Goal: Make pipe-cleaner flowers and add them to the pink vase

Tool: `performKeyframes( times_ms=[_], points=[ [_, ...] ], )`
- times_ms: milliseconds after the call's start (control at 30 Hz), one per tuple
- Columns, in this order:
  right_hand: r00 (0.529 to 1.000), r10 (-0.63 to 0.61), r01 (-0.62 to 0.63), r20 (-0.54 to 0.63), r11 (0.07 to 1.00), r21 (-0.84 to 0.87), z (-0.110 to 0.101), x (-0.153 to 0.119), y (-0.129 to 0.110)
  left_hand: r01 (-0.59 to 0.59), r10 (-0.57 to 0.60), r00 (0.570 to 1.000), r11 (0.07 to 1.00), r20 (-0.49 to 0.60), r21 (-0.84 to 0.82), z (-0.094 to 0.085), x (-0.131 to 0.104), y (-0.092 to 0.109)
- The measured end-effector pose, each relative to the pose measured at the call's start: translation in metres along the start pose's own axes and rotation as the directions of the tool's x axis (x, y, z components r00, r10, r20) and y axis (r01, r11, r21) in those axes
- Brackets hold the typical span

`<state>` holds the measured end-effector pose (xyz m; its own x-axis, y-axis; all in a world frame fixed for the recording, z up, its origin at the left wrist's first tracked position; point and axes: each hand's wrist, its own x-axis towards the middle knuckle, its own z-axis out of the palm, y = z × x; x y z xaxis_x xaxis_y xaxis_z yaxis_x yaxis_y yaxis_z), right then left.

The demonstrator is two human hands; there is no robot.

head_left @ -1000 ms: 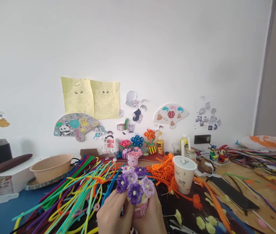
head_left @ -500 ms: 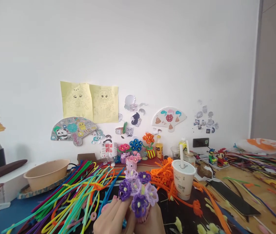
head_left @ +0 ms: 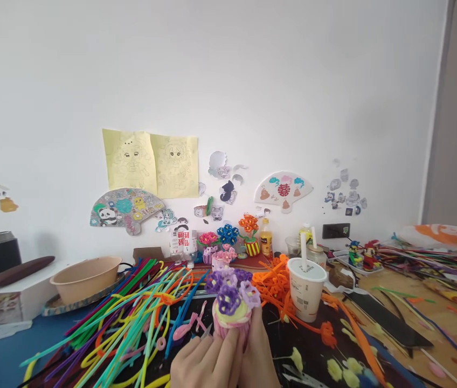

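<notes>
1. Pipe-cleaner flower pot: purple blooms on a pink ribbed base, held upright low centre over the bench, now tilted less than half a second ago.
2. Left hand and right hand both grasp the pink base from below; the left thumb has dropped off the blooms, so flower adjustment looks paused. Fingers are partly out of frame, so grip detail is unclear.
3. Loose pipe cleaners lie left, an orange pile behind.
4. Containers: lidded paper cup with straw; tan bowl, contents not visible.
</notes>
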<state>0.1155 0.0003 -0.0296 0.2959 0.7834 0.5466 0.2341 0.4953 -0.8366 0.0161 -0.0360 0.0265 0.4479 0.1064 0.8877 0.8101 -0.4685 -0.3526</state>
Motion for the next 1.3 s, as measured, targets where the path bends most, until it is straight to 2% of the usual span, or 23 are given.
performKeyframes(
  times_ms=[133, 233, 400, 600, 933, 1067, 1167, 1233, 1300],
  points=[
    [1.000, -0.008, 0.009, -0.015, 1.000, 0.024, -0.006, 0.006, -0.006, -0.013, 0.013, 1.000, 0.999, -0.006, 0.031, -0.005, 0.009, 0.002],
    [1.000, -0.012, 0.013, -0.017, 1.000, 0.027, -0.007, 0.007, -0.007, -0.037, 0.034, 0.997, 0.998, 0.065, 0.057, -0.008, 0.010, 0.000],
    [1.000, 0.012, -0.014, 0.023, 0.995, 0.097, -0.006, 0.005, -0.019, -0.005, -0.007, 0.989, 0.997, 0.151, 0.082, -0.007, 0.008, -0.004],
    [0.997, 0.061, -0.064, 0.044, 0.994, 0.083, -0.009, 0.005, -0.035, 0.048, -0.058, 0.992, 0.994, 0.112, 0.097, -0.005, 0.006, -0.006],
    [0.996, 0.045, -0.053, 0.071, 0.991, 0.122, -0.010, 0.005, -0.037, 0.071, -0.079, 0.993, 0.993, 0.085, 0.090, -0.002, 0.001, -0.006],
    [0.996, 0.029, -0.041, 0.084, 0.989, 0.140, -0.013, 0.005, -0.039, 0.126, -0.126, 0.991, 0.992, 0.041, -0.015, -0.004, 0.006, -0.002],
    [0.993, 0.043, -0.061, 0.107, 0.984, 0.170, -0.013, 0.005, -0.038, 0.220, -0.217, 0.976, 0.969, 0.030, -0.116, -0.007, 0.008, 0.004],
    [0.991, 0.050, -0.075, 0.125, 0.977, 0.199, -0.011, 0.005, -0.035, 0.339, -0.337, 0.941, 0.932, 0.038, -0.127, -0.008, 0.006, 0.006],
    [0.990, 0.029, -0.061, 0.135, 0.970, 0.237, -0.008, 0.006, -0.029, 0.484, -0.478, 0.875, 0.869, 0.074, -0.107, -0.008, 0.004, 0.004]
  ],
)
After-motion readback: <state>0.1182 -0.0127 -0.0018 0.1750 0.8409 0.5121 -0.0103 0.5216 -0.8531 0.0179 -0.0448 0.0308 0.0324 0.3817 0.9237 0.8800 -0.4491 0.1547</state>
